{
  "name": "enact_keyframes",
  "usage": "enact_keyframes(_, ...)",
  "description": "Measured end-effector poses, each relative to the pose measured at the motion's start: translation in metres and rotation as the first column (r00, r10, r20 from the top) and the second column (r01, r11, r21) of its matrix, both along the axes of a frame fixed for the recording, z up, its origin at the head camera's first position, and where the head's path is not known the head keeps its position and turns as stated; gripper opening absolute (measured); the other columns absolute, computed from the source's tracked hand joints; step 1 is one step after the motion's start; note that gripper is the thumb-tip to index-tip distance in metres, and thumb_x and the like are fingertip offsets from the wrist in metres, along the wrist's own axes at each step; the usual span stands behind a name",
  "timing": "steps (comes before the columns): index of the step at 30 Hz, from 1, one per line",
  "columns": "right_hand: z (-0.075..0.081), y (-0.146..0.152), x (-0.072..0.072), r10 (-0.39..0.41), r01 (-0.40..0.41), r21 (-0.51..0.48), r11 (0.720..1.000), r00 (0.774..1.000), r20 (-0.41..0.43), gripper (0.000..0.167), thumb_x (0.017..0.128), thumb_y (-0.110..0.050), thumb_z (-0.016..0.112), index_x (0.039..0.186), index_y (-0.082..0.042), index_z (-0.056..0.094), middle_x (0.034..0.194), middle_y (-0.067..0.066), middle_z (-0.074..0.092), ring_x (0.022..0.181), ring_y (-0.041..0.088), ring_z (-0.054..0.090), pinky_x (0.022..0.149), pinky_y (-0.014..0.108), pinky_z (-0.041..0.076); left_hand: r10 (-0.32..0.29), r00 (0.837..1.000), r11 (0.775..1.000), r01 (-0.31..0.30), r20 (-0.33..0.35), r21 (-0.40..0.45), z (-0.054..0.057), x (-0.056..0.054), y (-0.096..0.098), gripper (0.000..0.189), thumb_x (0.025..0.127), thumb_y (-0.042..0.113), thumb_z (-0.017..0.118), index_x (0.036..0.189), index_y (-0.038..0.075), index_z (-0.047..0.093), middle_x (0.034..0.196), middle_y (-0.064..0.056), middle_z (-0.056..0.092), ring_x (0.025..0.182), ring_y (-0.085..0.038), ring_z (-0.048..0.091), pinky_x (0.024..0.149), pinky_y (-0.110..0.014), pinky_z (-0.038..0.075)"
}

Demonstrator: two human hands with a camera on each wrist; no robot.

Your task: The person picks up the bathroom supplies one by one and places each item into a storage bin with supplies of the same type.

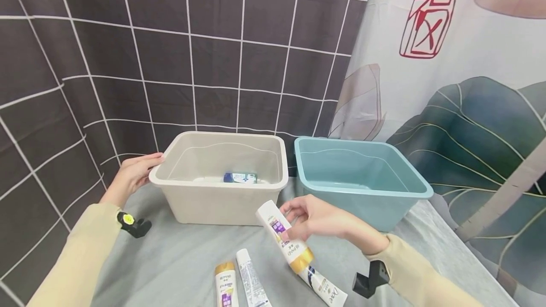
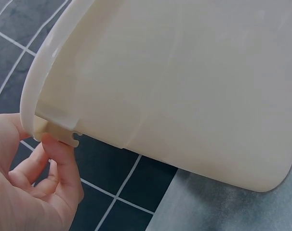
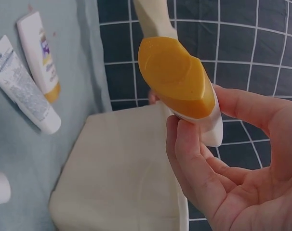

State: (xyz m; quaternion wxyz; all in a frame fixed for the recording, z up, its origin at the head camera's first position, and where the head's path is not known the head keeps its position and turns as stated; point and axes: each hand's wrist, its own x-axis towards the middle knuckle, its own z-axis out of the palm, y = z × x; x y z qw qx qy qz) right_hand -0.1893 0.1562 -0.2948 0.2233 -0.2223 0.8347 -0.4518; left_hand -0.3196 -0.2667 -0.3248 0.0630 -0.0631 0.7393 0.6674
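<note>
My right hand [image 1: 309,217] pinches a white shampoo bottle [image 1: 283,238] with a gold cap and purple label between thumb and fingers. The bottle slants in front of the beige bin [image 1: 219,205], cap end down toward me. In the right wrist view, the gold cap [image 3: 175,77] faces the camera. My left hand [image 1: 134,176] grips the beige bin's left rim, its fingertips [image 2: 59,149] at the underside of the edge in the left wrist view. Inside this bin lies a small blue and green tube [image 1: 240,177].
A blue bin [image 1: 362,212] stands right of the beige one. On the grey cloth lie a white Dove tube [image 1: 326,288], a white tube with small print [image 1: 252,278] and another gold-capped bottle [image 1: 226,285]. Dark gridded fabric [image 1: 217,60] hangs behind.
</note>
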Motion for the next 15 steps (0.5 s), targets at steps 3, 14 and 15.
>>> enact_keyframes(3, 0.003, -0.001, -0.003, 0.001, -0.001, 0.006, 1.0, 1.0, -0.008, 0.043, 0.073, -0.01, 0.074, 0.113, -0.001, 0.06, 0.089, 0.002, 0.067, 0.077, 0.013, 0.066, 0.069, 0.025, 0.054, -0.01, 1.0, 1.0, 0.009, -0.007, -0.026, 0.001, -0.001, 0.001, 0.068, 0.091, 0.025, 0.065, 0.148, 0.002, 0.034, 0.072, 0.028, 0.06, 0.071, 0.01, 0.06, 0.068, -0.013, 0.053)
enact_keyframes(14, 0.014, -0.008, -0.015, -0.009, 0.009, 0.015, 1.0, 1.0, 0.009, 0.04, 0.076, -0.009, 0.074, 0.112, 0.0, 0.059, 0.092, 0.003, 0.069, 0.078, 0.011, 0.066, 0.065, 0.022, 0.052, 0.007, 1.0, 1.0, -0.007, 0.01, 0.005, 0.002, -0.001, 0.001, 0.069, 0.09, 0.023, 0.066, 0.148, 0.002, 0.034, 0.069, 0.026, 0.061, 0.07, 0.009, 0.061, 0.067, -0.014, 0.054)
enact_keyframes(15, 0.015, -0.008, -0.016, -0.009, 0.009, 0.014, 1.0, 1.0, 0.011, 0.04, 0.076, -0.01, 0.074, 0.112, 0.0, 0.059, 0.092, 0.003, 0.069, 0.078, 0.011, 0.065, 0.064, 0.022, 0.051, 0.007, 1.0, 1.0, -0.008, 0.012, 0.008, 0.002, 0.0, 0.001, 0.068, 0.09, 0.023, 0.066, 0.147, 0.003, 0.035, 0.069, 0.026, 0.061, 0.07, 0.009, 0.061, 0.067, -0.014, 0.054)
